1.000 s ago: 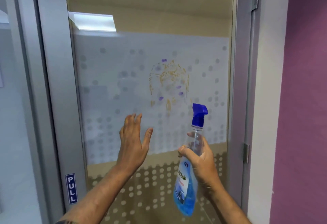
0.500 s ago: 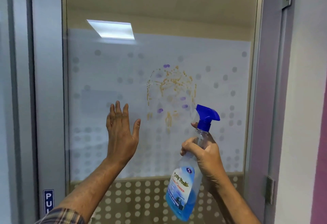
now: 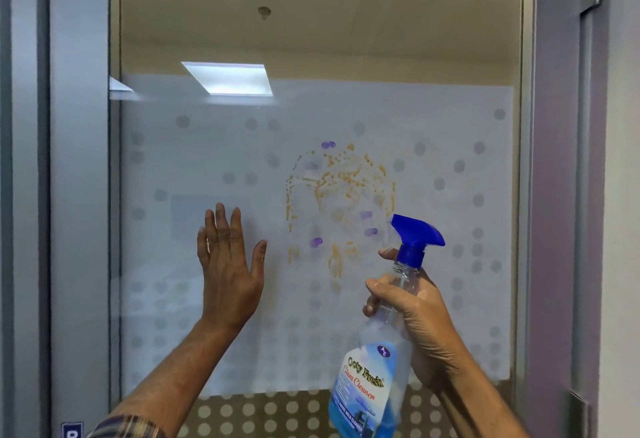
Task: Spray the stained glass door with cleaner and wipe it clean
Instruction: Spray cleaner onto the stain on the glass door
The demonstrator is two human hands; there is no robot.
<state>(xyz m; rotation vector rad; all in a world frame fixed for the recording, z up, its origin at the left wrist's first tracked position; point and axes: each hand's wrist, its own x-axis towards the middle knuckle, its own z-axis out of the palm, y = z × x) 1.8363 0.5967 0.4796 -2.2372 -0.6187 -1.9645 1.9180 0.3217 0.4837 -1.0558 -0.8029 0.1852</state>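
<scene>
Two bare hands are raised before the glass door (image 3: 207,351): the left hand (image 3: 230,276) is spread flat and empty, fingers up, at or just short of the frosted pane. Right of it, yellow and purple stains (image 3: 339,192) mark the middle. Farther right, the right hand (image 3: 420,320) grips the spray bottle (image 3: 372,378) by its neck, blue nozzle toward the stains.

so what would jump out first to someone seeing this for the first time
Most striking is the mustard-yellow and purple smeared stain in the middle of the frosted, dotted glass door. Just below and right of it, the right hand grips a clear spray bottle of blue glass cleaner, its blue nozzle level with the stain's lower part. The open left hand is raised left of the stain.
</scene>
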